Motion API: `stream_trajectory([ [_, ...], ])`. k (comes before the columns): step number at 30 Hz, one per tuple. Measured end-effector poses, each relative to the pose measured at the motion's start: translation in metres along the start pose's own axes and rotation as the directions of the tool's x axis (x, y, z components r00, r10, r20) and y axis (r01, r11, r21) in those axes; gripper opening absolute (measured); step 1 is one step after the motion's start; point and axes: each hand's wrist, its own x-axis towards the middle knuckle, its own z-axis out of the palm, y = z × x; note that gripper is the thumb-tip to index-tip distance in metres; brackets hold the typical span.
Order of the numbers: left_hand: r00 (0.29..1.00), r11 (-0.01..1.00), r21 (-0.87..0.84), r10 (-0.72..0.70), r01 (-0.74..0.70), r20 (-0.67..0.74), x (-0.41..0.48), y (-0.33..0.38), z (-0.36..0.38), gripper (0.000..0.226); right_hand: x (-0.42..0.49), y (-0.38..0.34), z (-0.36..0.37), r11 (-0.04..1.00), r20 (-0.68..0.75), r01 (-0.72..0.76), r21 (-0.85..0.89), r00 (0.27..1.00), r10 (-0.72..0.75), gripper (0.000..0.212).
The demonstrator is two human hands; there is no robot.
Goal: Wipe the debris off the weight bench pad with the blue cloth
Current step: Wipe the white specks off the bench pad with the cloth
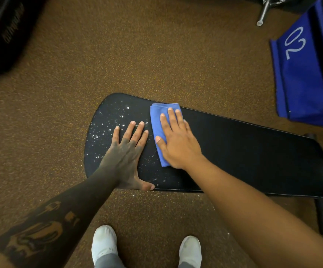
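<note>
**Cloth on surface, both hands flat**

Folded blue cloth (157, 130) lies on bench pad (243, 151). Right hand (178, 144) presses it, grip open, fingers straight. Left hand (126, 157) lies flat just left, grip open, amid white debris (106, 128). Blue bin (307, 74) marked 02 stands far right, contents not visible.

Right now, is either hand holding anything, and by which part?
Nothing is gripped. The right hand presses flat on the folded blue cloth, fingers straight; the left hand rests flat on the bench pad.

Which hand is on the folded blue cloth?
The right hand, flat on the folded blue cloth; the left hand lies bare on the speckled black bench pad.
</note>
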Motion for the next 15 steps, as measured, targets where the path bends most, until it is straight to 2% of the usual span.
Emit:
stream_trajectory([
  [3, 1.0, 1.0, 0.0, -0.003, 0.003, 0.001, 0.0, 0.001, 0.0, 0.157, 0.022, 0.008, -0.013, 0.995, -0.046, -0.098, -0.033, 0.994, 0.096, 0.067],
  [5, 1.0, 1.0, 0.006, -0.003, 0.003, 0.001, 0.001, 0.0, 0.0, 0.157, 0.033, -0.001, -0.019, 0.995, -0.081, -0.088, -0.052, 0.993, 0.084, 0.067],
  [7, 1.0, 1.0, 0.008, -0.002, 0.002, -0.005, 0.001, 0.0, 0.001, 0.158, 0.037, -0.007, -0.017, 0.998, -0.061, -0.057, -0.033, 0.997, 0.055, 0.064],
  [10, 1.0, 1.0, 0.025, -0.004, 0.004, -0.017, 0.001, 0.0, 0.002, 0.157, 0.027, -0.005, -0.007, 0.995, -0.017, -0.099, -0.023, 0.995, 0.099, 0.062],
  [15, 1.0, 1.0, 0.02, -0.01, 0.011, -0.025, 0.0, 0.001, 0.001, 0.158, -0.005, 0.013, -0.002, 0.993, 0.026, 0.101, -0.061, 0.995, -0.1, 0.063],
])
